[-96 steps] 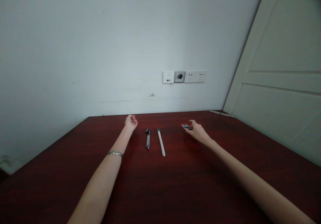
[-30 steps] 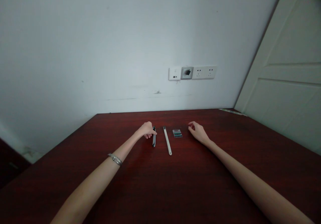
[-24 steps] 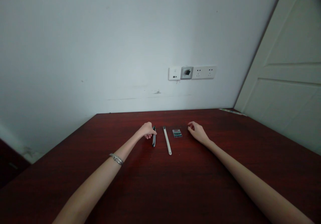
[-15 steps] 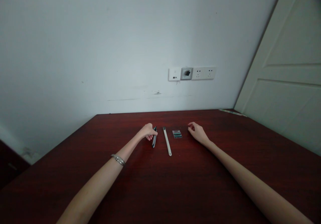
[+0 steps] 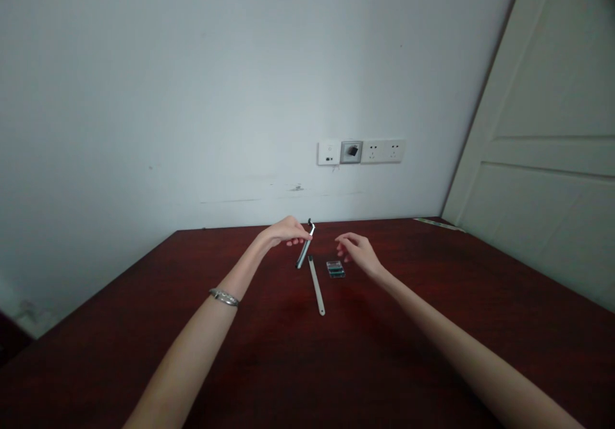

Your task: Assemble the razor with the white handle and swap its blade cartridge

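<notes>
My left hand (image 5: 289, 231) pinches a slim silver-and-black tool (image 5: 305, 250) with a small bent dark head at its upper end. It is held tilted above the table, and I cannot make out its exact kind. Below it lies a long thin off-white stick (image 5: 316, 288) with a dark tip at the far end and a hole at the near end. To the right of the stick sits a small flat clear case (image 5: 336, 269) with a green band. My right hand (image 5: 358, 251) hovers just beside the case, its fingers loosely bent and apart, with nothing visible in them.
The dark red wooden table (image 5: 269, 358) reaches back to a white wall (image 5: 230, 96). Wall sockets (image 5: 383, 152) are set above its far edge. At the right stands a pale panelled door (image 5: 542, 153). A light strip (image 5: 438, 224) lies at the table's far right corner.
My left hand has raised the silver-and-black tool and shifted it right, tilting its head up and away. My right hand has moved left, closer to the clear case. The camera view has tipped slightly.
</notes>
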The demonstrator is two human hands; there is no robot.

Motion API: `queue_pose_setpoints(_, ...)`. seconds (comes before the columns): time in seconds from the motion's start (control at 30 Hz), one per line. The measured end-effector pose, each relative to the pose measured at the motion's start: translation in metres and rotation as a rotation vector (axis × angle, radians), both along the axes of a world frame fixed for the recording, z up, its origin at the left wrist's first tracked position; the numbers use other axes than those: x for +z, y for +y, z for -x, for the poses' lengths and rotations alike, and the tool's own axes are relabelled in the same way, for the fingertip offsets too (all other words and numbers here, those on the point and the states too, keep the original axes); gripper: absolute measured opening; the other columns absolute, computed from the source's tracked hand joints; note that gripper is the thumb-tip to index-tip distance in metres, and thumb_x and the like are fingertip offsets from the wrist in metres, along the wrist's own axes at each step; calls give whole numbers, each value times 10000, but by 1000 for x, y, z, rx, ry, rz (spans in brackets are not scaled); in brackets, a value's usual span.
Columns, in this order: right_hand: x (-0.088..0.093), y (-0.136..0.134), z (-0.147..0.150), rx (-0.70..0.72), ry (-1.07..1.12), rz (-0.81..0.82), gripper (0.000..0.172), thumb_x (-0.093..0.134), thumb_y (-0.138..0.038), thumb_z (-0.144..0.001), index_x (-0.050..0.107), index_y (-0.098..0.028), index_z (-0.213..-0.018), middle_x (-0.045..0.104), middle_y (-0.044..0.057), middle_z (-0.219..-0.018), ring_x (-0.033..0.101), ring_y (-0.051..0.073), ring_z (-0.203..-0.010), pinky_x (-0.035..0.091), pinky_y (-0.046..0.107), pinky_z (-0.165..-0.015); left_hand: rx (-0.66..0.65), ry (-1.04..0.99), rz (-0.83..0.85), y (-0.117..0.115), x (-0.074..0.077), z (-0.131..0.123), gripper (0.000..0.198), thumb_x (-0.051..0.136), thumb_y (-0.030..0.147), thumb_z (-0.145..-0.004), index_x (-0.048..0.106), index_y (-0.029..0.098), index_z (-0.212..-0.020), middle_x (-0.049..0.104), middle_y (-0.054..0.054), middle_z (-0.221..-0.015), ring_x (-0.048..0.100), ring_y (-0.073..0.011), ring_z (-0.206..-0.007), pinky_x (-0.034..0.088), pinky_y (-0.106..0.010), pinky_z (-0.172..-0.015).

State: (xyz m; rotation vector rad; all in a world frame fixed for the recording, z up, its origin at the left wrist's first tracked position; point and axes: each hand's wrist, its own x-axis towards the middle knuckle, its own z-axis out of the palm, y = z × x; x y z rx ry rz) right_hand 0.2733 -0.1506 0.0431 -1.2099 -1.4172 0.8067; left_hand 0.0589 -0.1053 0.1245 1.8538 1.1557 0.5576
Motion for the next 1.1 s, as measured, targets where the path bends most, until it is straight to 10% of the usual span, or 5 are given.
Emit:
queue_pose_setpoints(0.4,20,-32,41,422,690,432,416,331,-496,-893,559,-150,-855,672,92,-795,648,176,-719,487,313,-730,-232,-240,171,-4,-13,-18,241,715,316,-668,601,105,-685,374,65,-450,250,-14,-370,135,-157,-354)
queue_pose_setpoints(0.87,32,-36,47,548,972,426,532,330,-607,-876,540,-160,-680,382,-30,-513,352,94,-464,359,230,-501,-362,-357,195,1,-20,-24,240,709,288,-683,639,104,-820,597,-16,-662,396,-32,-435,244,-178,-397)
queue_pose_setpoints(1.1,30,-32,41,429,912,460,516,380,-664,-828,567,-186,-775,385,-48,-489,338,85,-448,331,209,-483,-96,-632,478,29,-37,-20,283,547,339,-837,650,91,-929,675,-102,-809,636,-156,-713,472,-255,-663)
